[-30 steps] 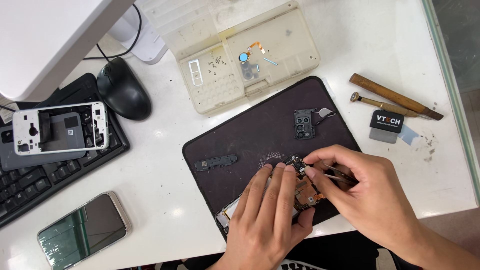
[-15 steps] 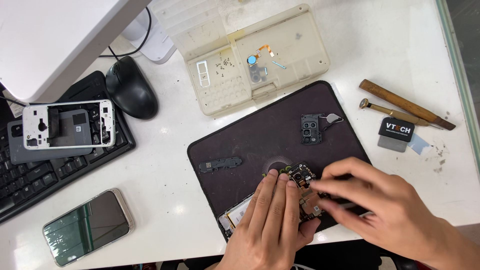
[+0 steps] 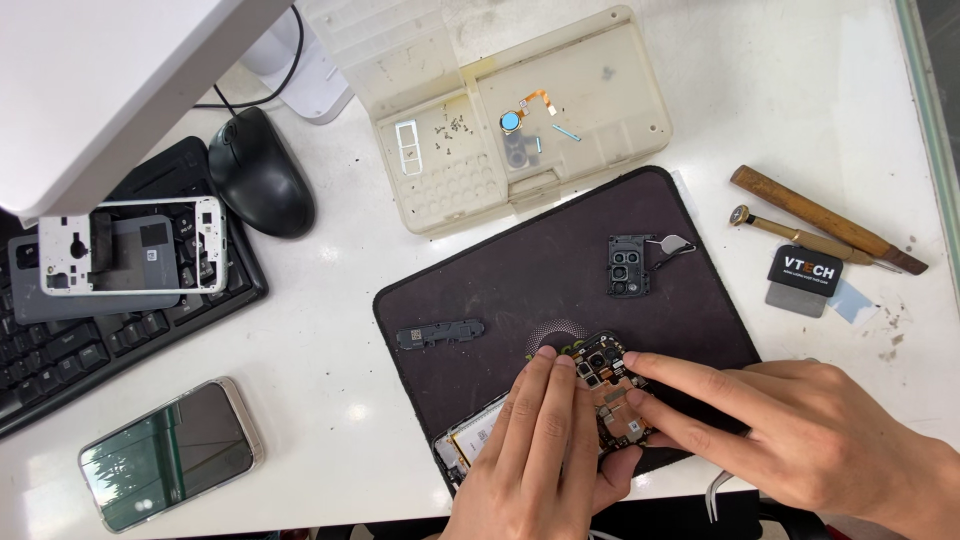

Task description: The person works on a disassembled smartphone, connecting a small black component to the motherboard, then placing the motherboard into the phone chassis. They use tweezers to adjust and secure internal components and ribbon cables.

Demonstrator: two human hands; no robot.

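Here, seen from the head camera, both hands rest on an opened phone (image 3: 600, 395) that lies at the near edge of a dark work mat (image 3: 560, 270) on a white table (image 3: 330, 370). The left hand (image 3: 535, 450) lies flat over the phone's lower part, fingers straight and close together, pressing down rather than gripping; its fingertips reach the circuit board beside the camera lenses. The right hand (image 3: 790, 435) comes in from the right, its index finger stretched out and touching the board; its other fingers are curled, and whether they hold anything cannot be told. A pair of tweezers (image 3: 718, 492) pokes out just below that hand.

On the mat farther off lie a small black camera frame (image 3: 630, 265) and a narrow black strip part (image 3: 440, 334). Beyond the mat sits a cream parts tray (image 3: 620, 110) with tiny screws and a blue round part. To the right lie a wooden-handled tool (image 3: 825, 218) and a small black pad (image 3: 805, 270). On the left are a black mouse (image 3: 260, 172), a keyboard (image 3: 110, 335) with a white phone frame (image 3: 130, 245) on it, and another phone (image 3: 170, 452) lying screen up.
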